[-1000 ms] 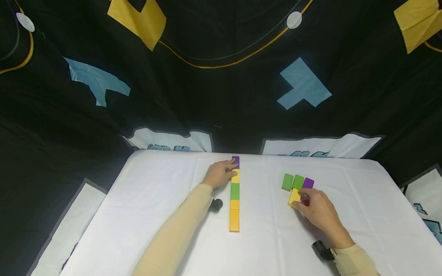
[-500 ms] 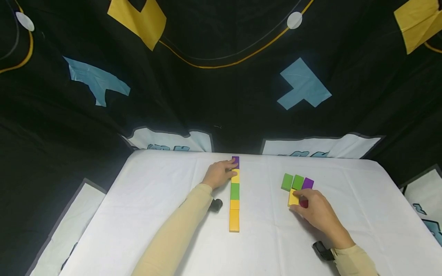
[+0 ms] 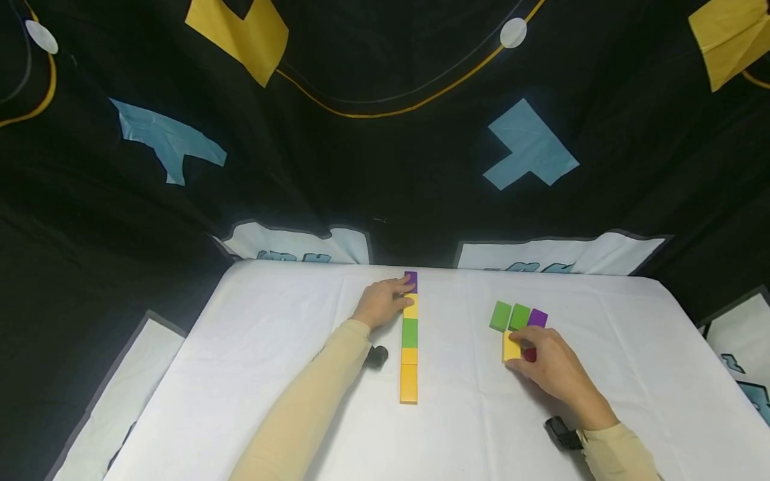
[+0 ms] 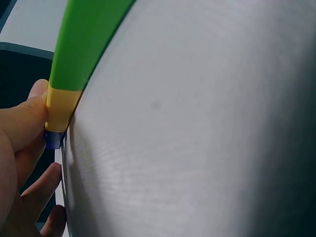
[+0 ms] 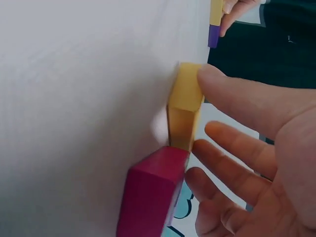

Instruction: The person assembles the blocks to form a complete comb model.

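One black backdrop (image 3: 373, 180) spans the head view, with one white-covered table (image 3: 240, 321) before it. Two pale sleeves (image 3: 313, 394) (image 3: 619, 455) reach in over the table. Four white panels with blue print, counted where visible, edge the table: two behind it and one at either side. The backdrop bears two yellow patches (image 3: 255, 43) (image 3: 730, 40) and two blue patches (image 3: 165, 137) (image 3: 531, 143).

Two hands are shown. The left hand (image 3: 380, 302) lies with fingers extended, touching the far end of the row and enclosing nothing. The right hand (image 3: 556, 366) pinches one loose yellow block (image 3: 510, 346) between thumb and finger, low over the table, right of the row.

The row (image 3: 410, 333), five blocks end to end, runs front to back near mid-table: from the front, one long orange, one short orange, one green, one yellow and one purple. The fingers partly cover the last two.

The group, also five blocks, comprises the loose yellow block, two green blocks (image 3: 500, 314) (image 3: 519, 316) just behind it, one purple block (image 3: 538, 318), and one red block (image 5: 153, 197) beside it, partly hidden by the right hand in the head view.

Smallest are two black wrist devices (image 3: 377, 357) (image 3: 562, 434) and two white discs (image 3: 513, 32) (image 3: 42, 36).
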Available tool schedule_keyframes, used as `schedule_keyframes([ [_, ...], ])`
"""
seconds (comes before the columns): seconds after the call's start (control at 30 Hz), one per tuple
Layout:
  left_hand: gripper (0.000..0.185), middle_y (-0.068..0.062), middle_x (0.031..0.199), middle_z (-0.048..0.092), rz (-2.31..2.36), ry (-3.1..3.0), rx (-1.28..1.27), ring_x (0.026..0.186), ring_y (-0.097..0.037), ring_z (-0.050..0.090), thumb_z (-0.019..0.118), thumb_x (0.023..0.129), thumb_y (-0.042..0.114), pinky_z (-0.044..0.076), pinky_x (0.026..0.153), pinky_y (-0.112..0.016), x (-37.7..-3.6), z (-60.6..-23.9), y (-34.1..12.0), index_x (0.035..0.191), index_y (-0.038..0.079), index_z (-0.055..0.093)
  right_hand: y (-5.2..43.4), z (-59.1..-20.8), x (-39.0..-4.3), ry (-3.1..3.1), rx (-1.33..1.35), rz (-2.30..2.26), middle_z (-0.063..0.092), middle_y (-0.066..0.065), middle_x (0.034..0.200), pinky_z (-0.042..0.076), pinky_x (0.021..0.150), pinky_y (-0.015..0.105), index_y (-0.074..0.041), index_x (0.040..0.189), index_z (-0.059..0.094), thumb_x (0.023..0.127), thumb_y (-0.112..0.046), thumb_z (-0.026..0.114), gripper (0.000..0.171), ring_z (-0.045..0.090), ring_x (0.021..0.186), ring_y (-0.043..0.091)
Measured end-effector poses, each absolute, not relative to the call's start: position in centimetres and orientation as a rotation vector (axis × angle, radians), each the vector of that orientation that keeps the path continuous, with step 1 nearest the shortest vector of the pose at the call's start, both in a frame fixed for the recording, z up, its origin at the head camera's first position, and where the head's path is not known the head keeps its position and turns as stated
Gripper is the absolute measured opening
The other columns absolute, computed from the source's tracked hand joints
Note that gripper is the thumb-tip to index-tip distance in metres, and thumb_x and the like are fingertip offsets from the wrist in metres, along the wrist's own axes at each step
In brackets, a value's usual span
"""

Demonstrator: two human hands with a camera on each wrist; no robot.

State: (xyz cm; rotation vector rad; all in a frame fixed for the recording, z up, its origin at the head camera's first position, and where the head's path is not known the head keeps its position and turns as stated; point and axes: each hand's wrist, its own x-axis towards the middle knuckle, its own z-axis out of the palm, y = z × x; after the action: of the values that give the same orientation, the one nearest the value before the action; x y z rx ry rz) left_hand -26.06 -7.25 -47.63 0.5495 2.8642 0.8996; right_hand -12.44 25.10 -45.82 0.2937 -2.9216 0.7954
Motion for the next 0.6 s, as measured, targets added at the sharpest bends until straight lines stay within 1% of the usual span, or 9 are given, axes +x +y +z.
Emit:
schedule_keyframes([
  [0.1, 0.043, 0.004, 0.151, 0.050, 0.903, 2.864, 0.549, 0.142, -0.026, 0.043, 0.068, 0.096, 0.031, 0.031, 0.119, -0.042, -26.01, -47.60, -7.30, 0.138, 0.021, 0.063, 25.10, -45.71, -12.34, -2.931, 0.326, 0.817, 0.069, 0.013, 0.109, 0.053, 0.088, 0.052, -0.002, 0.114, 0.071, 0.074, -0.016, 0.090, 0.046, 0.061, 0.098, 0.028],
  [0.17, 0.043, 0.003, 0.151, 0.050, 0.909, 2.866, 0.553, 0.142, -0.027, 0.043, 0.069, 0.096, 0.030, 0.031, 0.119, -0.043, -25.97, -47.57, -7.32, 0.138, 0.021, 0.063, 25.07, -45.80, -12.23, -2.942, 0.321, 0.825, 0.067, 0.016, 0.114, 0.051, 0.091, 0.054, 0.000, 0.118, 0.070, 0.074, -0.017, 0.090, 0.051, 0.060, 0.103, 0.032],
  [0.23, 0.043, 0.003, 0.150, 0.050, 0.912, 2.865, 0.551, 0.142, -0.027, 0.043, 0.069, 0.096, 0.030, 0.032, 0.119, -0.043, -25.96, -47.60, -7.31, 0.137, 0.021, 0.064, 25.01, -45.98, -12.15, -2.954, 0.296, 0.820, 0.065, 0.020, 0.118, 0.051, 0.092, 0.056, 0.002, 0.122, 0.066, 0.075, -0.018, 0.089, 0.057, 0.058, 0.106, 0.035],
  [0.3, 0.042, 0.003, 0.150, 0.050, 0.913, 2.865, 0.550, 0.142, -0.027, 0.043, 0.069, 0.096, 0.030, 0.032, 0.119, -0.043, -25.97, -47.62, -7.30, 0.137, 0.021, 0.064, 24.93, -46.10, -12.08, -2.976, 0.249, 0.807, 0.064, 0.021, 0.118, 0.051, 0.091, 0.056, 0.005, 0.127, 0.062, 0.075, -0.022, 0.089, 0.064, 0.056, 0.107, 0.037],
  [0.37, 0.042, 0.003, 0.150, 0.050, 0.907, 2.868, 0.547, 0.142, -0.027, 0.043, 0.069, 0.096, 0.030, 0.032, 0.119, -0.043, -25.97, -47.66, -7.29, 0.137, 0.021, 0.064, 24.82, -46.12, -12.04, -3.000, 0.203, 0.781, 0.063, 0.020, 0.113, 0.051, 0.085, 0.052, 0.006, 0.129, 0.060, 0.076, -0.025, 0.089, 0.068, 0.055, 0.103, 0.034],
  [0.47, 0.042, 0.003, 0.150, 0.050, 0.899, 2.871, 0.546, 0.142, -0.027, 0.044, 0.069, 0.096, 0.030, 0.032, 0.119, -0.043, -26.06, -47.68, -7.29, 0.137, 0.022, 0.063, 24.62, -46.04, -12.02, -3.020, 0.168, 0.756, 0.063, 0.015, 0.106, 0.051, 0.080, 0.047, 0.006, 0.129, 0.060, 0.076, -0.028, 0.089, 0.069, 0.053, 0.097, 0.031],
  [0.6, 0.042, 0.004, 0.151, 0.050, 0.896, 2.870, 0.550, 0.142, -0.026, 0.043, 0.068, 0.097, 0.030, 0.032, 0.119, -0.042, -26.17, -47.76, -7.28, 0.138, 0.022, 0.063, 24.42, -46.03, -12.02, -3.032, 0.165, 0.743, 0.062, 0.012, 0.100, 0.049, 0.076, 0.044, 0.007, 0.128, 0.061, 0.075, -0.030, 0.089, 0.070, 0.052, 0.094, 0.029],
])
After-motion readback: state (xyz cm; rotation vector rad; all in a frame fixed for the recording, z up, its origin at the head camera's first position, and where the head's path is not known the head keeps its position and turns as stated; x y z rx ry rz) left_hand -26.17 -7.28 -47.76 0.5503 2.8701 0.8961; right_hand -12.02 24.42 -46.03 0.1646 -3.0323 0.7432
